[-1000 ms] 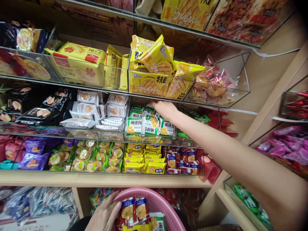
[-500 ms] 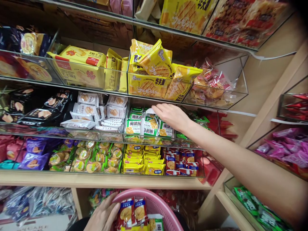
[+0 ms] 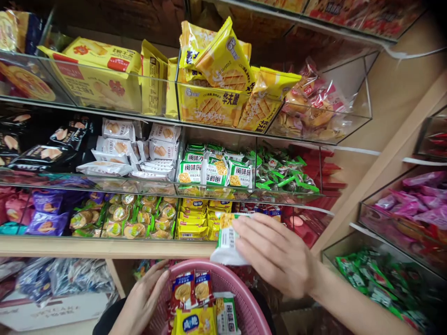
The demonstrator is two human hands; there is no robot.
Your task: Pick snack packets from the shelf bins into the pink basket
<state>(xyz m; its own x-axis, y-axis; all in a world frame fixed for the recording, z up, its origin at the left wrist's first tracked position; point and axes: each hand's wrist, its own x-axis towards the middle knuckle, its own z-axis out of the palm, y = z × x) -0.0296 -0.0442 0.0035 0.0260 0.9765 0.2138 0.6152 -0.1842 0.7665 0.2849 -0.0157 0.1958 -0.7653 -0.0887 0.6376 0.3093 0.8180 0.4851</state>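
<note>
My right hand (image 3: 275,253) grips a green-and-white biscuit packet (image 3: 226,239) just above the rim of a pink basket (image 3: 240,291). My left hand (image 3: 143,300) rests on the basket's left rim, fingers curled against it. Inside the basket lie red-and-blue packets (image 3: 190,291), a yellow packet (image 3: 195,322) and a green-and-white packet (image 3: 226,314). More green-and-white packets (image 3: 213,170) sit in a clear bin on the middle shelf, above my right hand.
Clear acrylic bins fill the wooden shelves (image 3: 104,247): yellow waffle packs (image 3: 223,88) on top, white packets (image 3: 139,153) and black packets (image 3: 45,149) in the middle, yellow packets (image 3: 195,223) below. Side bins at the right hold pink wrappers (image 3: 415,207) and green ones (image 3: 366,274).
My right hand has left the middle-shelf bin and come down to the basket with a green-and-white packet in it. The view tilted down a little. My left hand stays on the rim.
</note>
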